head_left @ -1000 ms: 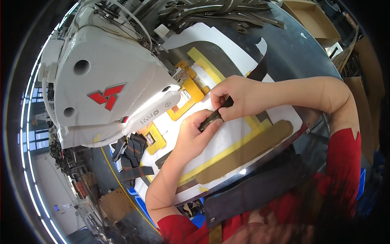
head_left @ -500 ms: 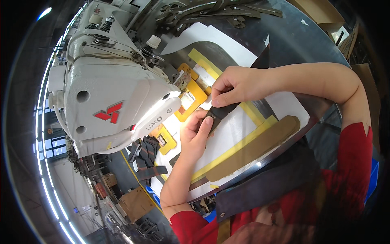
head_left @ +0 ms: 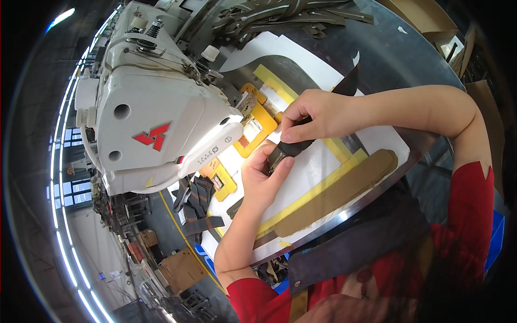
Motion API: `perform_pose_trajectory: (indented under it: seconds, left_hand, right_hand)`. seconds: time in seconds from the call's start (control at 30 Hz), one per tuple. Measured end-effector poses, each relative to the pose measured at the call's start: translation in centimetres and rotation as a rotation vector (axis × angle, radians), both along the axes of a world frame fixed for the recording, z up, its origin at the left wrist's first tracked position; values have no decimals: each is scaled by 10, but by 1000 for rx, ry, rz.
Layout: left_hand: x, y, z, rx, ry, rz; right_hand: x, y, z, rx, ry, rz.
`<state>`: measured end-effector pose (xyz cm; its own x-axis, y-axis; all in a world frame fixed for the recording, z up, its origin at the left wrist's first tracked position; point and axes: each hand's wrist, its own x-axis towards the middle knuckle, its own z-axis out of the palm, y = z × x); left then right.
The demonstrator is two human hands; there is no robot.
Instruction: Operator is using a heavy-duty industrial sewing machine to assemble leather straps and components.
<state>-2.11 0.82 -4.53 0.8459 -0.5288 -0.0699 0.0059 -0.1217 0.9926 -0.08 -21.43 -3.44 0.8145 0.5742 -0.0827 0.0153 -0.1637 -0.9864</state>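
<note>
Both hands hold a dark fabric strip [head_left: 298, 147] above the white work surface, just right of the sewing machine head [head_left: 161, 102]. My left hand [head_left: 262, 180] grips its lower end between thumb and curled fingers; a small ribbed, metallic-looking patch, perhaps zipper teeth, shows there. Higher up, my right hand [head_left: 315, 114] pinches the strip between thumb and fingers. A dark tapering piece [head_left: 347, 83] emerges beyond my right wrist; whether it belongs to the same strip is hidden. Yellow plates [head_left: 254, 132] lie by the machine, left of my hands.
Zipper strips [head_left: 280, 19] are piled at the back. Dark striped fabric pieces [head_left: 195, 203] hang at the table's left edge. Yellow tape [head_left: 301, 206] and a long brown pad [head_left: 339, 192] line the near side. A cardboard box [head_left: 423, 16] stands at the back right.
The strip's lower end has turned in my left hand, so the ribbed metallic patch now shows. My left thumb has shifted slightly right. The whole view has moved a little.
</note>
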Motion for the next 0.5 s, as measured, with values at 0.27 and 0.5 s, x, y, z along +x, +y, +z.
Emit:
perform_pose_trajectory:
  seconds: [0.27,0.5]
  left_hand:
    - [4,1,0,66,-10,1]
    - [18,0,17,310,243,17]
  right_hand:
    - [-1,-2,5,-5,19,-5]
    - [46,-53,18,-367,-283,-11]
